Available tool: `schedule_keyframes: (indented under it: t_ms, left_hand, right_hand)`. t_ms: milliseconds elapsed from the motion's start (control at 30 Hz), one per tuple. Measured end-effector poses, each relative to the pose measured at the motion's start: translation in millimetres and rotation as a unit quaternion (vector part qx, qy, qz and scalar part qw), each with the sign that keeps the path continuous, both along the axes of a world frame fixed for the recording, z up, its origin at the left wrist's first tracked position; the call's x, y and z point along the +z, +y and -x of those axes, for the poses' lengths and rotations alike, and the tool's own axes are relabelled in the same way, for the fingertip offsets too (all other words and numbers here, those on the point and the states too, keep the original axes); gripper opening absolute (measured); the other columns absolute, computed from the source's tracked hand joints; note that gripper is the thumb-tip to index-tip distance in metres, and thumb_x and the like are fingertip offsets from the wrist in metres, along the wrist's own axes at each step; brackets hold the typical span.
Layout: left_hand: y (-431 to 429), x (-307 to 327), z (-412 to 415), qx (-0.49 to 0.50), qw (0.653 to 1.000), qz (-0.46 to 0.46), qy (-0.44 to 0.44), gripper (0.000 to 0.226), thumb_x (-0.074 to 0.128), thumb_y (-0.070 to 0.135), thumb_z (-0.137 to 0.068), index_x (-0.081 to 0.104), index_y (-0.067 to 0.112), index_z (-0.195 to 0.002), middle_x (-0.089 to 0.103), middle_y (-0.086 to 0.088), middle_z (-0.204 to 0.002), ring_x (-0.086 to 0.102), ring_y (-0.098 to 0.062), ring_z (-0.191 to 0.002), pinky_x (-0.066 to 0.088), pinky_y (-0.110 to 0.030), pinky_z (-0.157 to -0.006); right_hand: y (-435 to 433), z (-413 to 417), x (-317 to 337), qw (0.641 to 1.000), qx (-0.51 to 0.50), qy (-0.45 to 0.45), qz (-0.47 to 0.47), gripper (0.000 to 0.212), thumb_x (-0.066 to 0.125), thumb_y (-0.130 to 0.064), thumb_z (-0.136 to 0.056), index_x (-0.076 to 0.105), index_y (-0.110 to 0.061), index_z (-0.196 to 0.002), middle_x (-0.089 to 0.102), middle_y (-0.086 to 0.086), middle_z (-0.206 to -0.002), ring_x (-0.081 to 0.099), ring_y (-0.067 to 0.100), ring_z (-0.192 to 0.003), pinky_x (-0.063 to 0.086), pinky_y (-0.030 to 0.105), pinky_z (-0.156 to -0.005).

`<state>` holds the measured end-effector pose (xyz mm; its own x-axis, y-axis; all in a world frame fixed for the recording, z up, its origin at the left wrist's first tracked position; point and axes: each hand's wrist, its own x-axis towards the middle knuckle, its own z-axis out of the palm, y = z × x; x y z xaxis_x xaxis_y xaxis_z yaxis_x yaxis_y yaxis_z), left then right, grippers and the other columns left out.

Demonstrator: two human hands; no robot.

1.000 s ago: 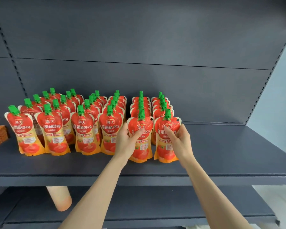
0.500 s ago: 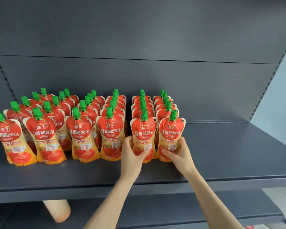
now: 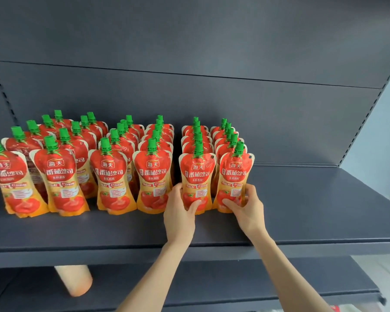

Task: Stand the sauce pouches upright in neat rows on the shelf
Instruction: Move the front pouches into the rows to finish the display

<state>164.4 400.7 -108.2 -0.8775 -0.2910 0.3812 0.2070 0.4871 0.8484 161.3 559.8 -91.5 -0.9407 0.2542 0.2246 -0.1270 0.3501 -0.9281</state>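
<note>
Lowest and nearest in the view is a lower shelf point(image 3: 212, 287). On its left side a pale orange cylinder point(image 3: 73, 280) shows, with its top hidden behind the board above. Two bare forearms rise from the bottom edge to the dark grey shelf point(image 3: 77, 242).

The left hand point(image 3: 180, 212) grips the second-last front pouch point(image 3: 196, 176) low down. The thumb lies across the printed tomato and the fingers go round the left edge. The right hand point(image 3: 245, 208) grips the last front pouch point(image 3: 233, 176) in the same way, with the thumb on the front near the base and the fingers curled round the right edge. Both pouches stand upright with their bases on the shelf, just beside each other, and the last one leans a little to the right at its cap.

To the left the other sauce pouches point(image 3: 112, 176) stand upright, red and orange with green caps, with four more in the front line. A narrow gap separates these from the two that are held. Behind each front pouch a file of pouches goes back toward the rear. The right files are straight and tight, and the left ones are looser and more spread.

The right part of the shelf is bare board. Behind everything is a dark grey back panel point(image 3: 189, 91) with slotted uprights at its sides. At the far right a pale wall point(image 3: 383, 136) shows.
</note>
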Motion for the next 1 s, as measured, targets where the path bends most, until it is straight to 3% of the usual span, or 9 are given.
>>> schedule_keyframes:
  t_ms: [100, 300, 467, 1000]
  left_hand:
    - [1.1, -1.8, 1.3, 0.013, 1.0, 0.008, 0.002, 0.055, 0.069, 0.031, -0.081, 0.044, 0.016, -0.128, 0.056, -0.001, -0.126, 0.053, -0.017, -0.117, 0.044, -0.027, -0.092]
    - [3.8, -4.4, -0.9, 0.035, 0.998, 0.045, -0.008, 0.059, 0.069, 0.033, -0.081, 0.042, 0.015, -0.13, 0.054, -0.003, -0.129, 0.053, -0.02, -0.118, 0.048, -0.035, -0.092]
    - [4.7, -3.7, -0.7, 0.036, 0.998, 0.053, -0.02, 0.058, 0.068, 0.034, -0.081, 0.042, 0.014, -0.129, 0.054, -0.003, -0.128, 0.053, -0.019, -0.118, 0.048, -0.034, -0.092]
    - [3.5, -4.2, 1.6, 0.024, 0.998, 0.051, -0.025, 0.054, 0.068, 0.034, -0.082, 0.043, 0.014, -0.126, 0.055, -0.003, -0.124, 0.053, -0.019, -0.115, 0.048, -0.033, -0.091]
  right_hand:
    - [0.9, 1.7, -0.1, 1.0, 0.008, -0.002, -0.005, 0.045, 0.075, -0.02, -0.077, 0.044, -0.023, -0.11, 0.06, -0.009, -0.102, 0.059, 0.005, -0.087, 0.045, 0.015, -0.074]
    - [4.5, 0.9, -5.8, 1.0, 0.017, -0.007, -0.018, 0.051, 0.076, -0.021, -0.077, 0.043, -0.022, -0.115, 0.061, -0.006, -0.108, 0.06, 0.012, -0.097, 0.049, 0.027, -0.086]
    - [5.3, 1.4, -7.4, 0.999, 0.008, -0.014, -0.039, 0.053, 0.077, -0.02, -0.075, 0.043, -0.02, -0.116, 0.064, -0.003, -0.111, 0.062, 0.017, -0.099, 0.051, 0.035, -0.09]
    - [3.6, 3.3, -7.3, 0.997, 0.008, -0.033, -0.067, 0.051, 0.072, -0.024, -0.08, 0.04, -0.02, -0.12, 0.062, 0.0, -0.116, 0.061, 0.019, -0.104, 0.05, 0.04, -0.094]
